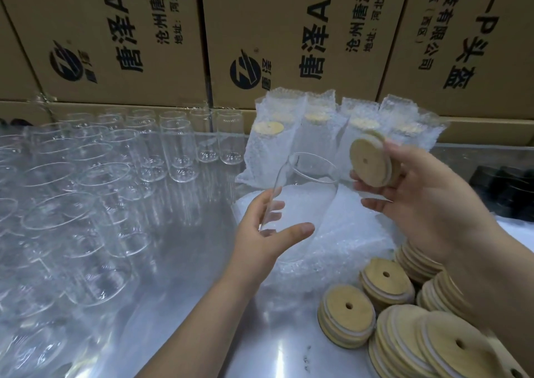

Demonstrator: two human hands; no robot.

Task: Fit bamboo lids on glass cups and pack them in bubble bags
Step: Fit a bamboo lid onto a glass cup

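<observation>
Above the desk (185, 305), your left hand (260, 233) grips a tilted glass cup (303, 192); your right hand (419, 198) pinches a bamboo lid (370, 160). Next, press it onto the rim.

A clear glass cup (303, 201), without a lid, is held tilted in the left hand (265, 233) above a pile of bubble bags (346, 233). The right hand (427, 204) holds a round bamboo lid (370, 160) with a centre hole, tilted near the cup's mouth. Stacked lids (346, 319) lie at the tabletop's near right corner, and bagged cups (326, 129) stand at its far edge.
</observation>
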